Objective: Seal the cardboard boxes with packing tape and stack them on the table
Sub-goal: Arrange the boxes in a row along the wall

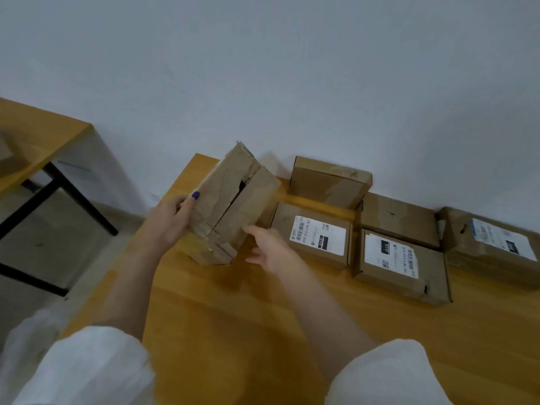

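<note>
Worn box point(233, 206) gripped at its 9 o'clock by left hand point(172, 217) (seam gaping).
Right hand point(271, 249) held loose-fingered, empty, at its 4 o'clock; labelled box point(318, 238) at 3 o'clock.

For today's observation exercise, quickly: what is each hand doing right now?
Left hand: grips the worn cardboard box by its side.
Right hand: open, fingers spread beside the box, holding nothing.
</note>
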